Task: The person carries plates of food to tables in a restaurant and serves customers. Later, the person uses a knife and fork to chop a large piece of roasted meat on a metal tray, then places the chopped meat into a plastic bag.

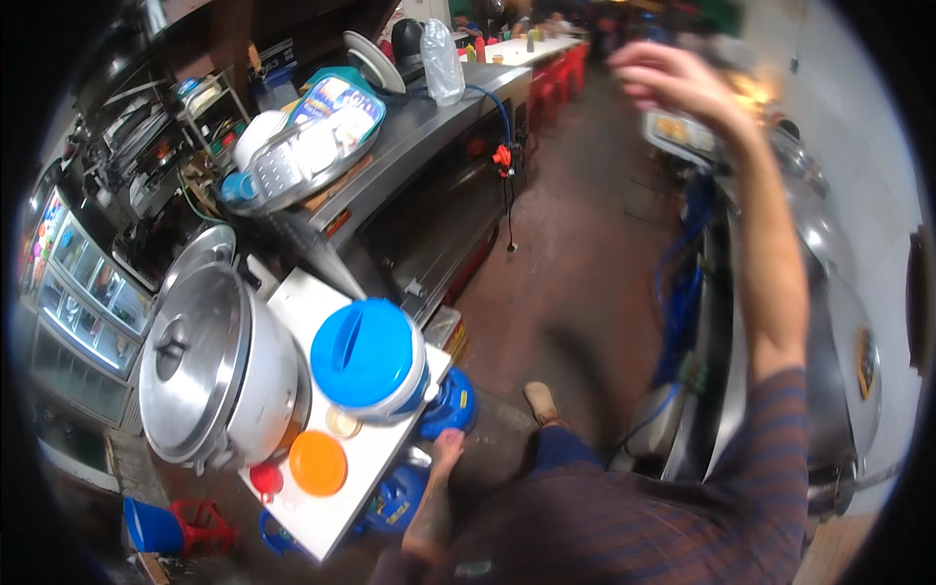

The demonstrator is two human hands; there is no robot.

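Observation:
My right hand (662, 79) is raised at the upper right, a little blurred, with its fingers bent and nothing visible in it. Low beside the white tabletop (380, 468) is my left hand (448, 444); whether it holds anything is unclear. A drink cooler with a blue lid (362, 352) stands on that tabletop, nearest to my left hand. An orange round lid (318, 463) and a small red cup (266, 479) lie in front of it. At the left sits a large rice cooker with a metal lid (194, 362).
Blue gas cylinders (398, 497) stand under the tabletop's edge. A steel counter (439, 124) bears a dish rack (292, 168) and a plastic-wrapped stack (442, 62). Steel cooking equipment (826, 292) lines the right wall. Red stools (552, 91) and people are farther back.

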